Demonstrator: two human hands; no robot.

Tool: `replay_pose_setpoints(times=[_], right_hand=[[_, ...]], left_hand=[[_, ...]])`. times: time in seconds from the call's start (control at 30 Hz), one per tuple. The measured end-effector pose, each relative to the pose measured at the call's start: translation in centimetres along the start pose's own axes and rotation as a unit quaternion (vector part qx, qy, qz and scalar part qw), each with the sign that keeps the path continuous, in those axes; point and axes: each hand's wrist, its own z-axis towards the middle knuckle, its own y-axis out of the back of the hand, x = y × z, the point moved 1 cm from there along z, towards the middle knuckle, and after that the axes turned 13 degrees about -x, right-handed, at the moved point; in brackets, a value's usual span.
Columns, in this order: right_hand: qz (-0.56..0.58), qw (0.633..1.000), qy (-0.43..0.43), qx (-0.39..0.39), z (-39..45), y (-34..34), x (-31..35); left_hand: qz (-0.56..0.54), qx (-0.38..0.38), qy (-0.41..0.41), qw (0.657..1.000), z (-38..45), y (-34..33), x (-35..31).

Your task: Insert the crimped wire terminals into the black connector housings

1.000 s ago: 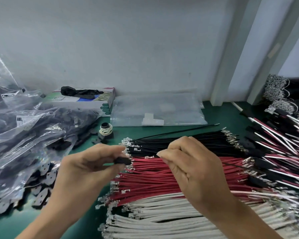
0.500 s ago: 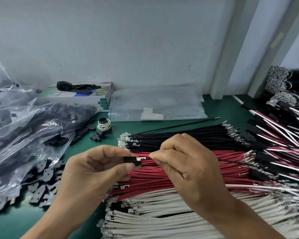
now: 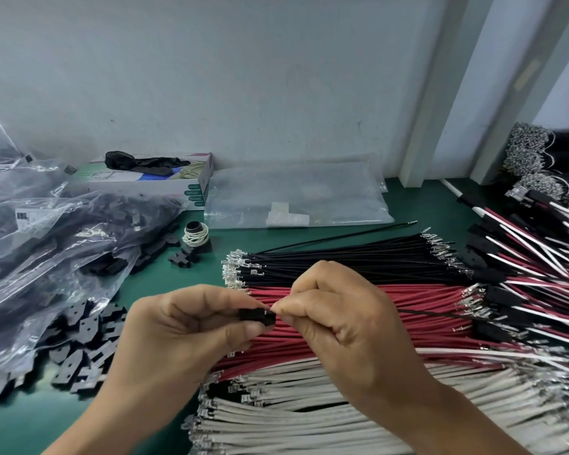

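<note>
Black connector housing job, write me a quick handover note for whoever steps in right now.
Left hand: pinches one black connector housing between thumb and fingers.
Right hand: pinches a black wire right at the housing's mouth; its terminal is hidden, so seating cannot be confirmed.
Stock: black wires, red wires and white wires lie in rows on the green mat; loose housings lie left, beside the bags.
Done: finished harnesses are piled at right.
Left: confirm this wire is seated, then keep filling housings.
</note>
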Motion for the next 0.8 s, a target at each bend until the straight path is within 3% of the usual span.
replay_pose_setpoints(times=[0.1, 0.2, 0.47, 0.8], right_hand=[[-0.028, 0.999, 0.017, 0.015, -0.2, -0.2, -0.3], [-0.07, 0.997, 0.007, 0.018, 0.1, 0.4, -0.9], [-0.062, 0.997, 0.031, 0.015, -0.1, -0.1, -0.9], [-0.12, 0.989, 0.084, -0.036, 0.1, -0.8, 0.4]], left_hand=[[0.019, -0.01, -0.027, 0.999, -0.2, -0.5, 0.0], [0.004, -0.036, -0.001, 0.999, 0.0, -0.4, 0.0], [0.038, -0.029, -0.026, 0.999, 0.1, 0.0, 0.1], [0.042, -0.036, -0.063, 0.997, 0.1, 0.2, -0.2]])
